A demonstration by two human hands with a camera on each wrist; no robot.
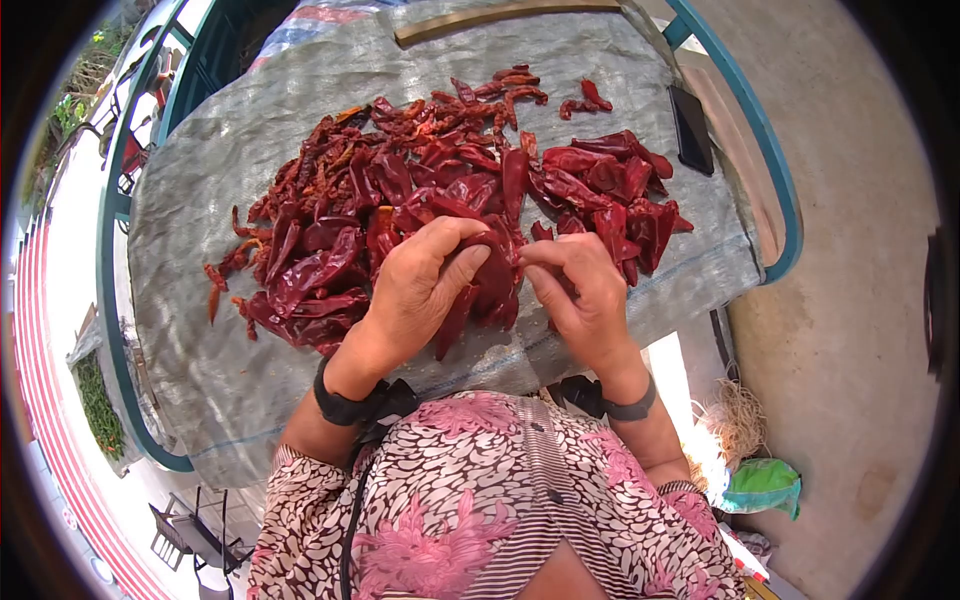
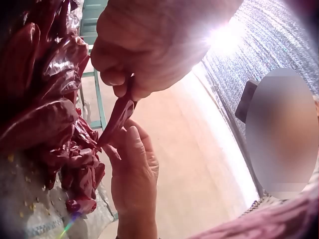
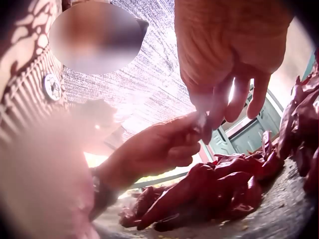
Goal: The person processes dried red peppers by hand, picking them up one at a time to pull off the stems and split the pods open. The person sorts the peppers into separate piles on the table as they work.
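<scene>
Nearest the body, one chili (image 2: 117,117) is held just above the table's near edge between both hands. It is gripped by the curled fingers of the left hand (image 1: 415,290), and its other end is pinched between the thumb and fingertips of the right hand (image 1: 585,295). The step in hand is judged to be the working of this single pod, most likely the pulling off or opening of one end, though which end bears the stem cannot be told. A next move would call for a firm hold by the left hand and a short, careful pull or twist by the right. Just beyond, the pile (image 1: 400,190) is spread on a sack (image 1: 200,370). Farther off, a phone (image 1: 690,128) and a board (image 1: 500,18) are seen.
</scene>
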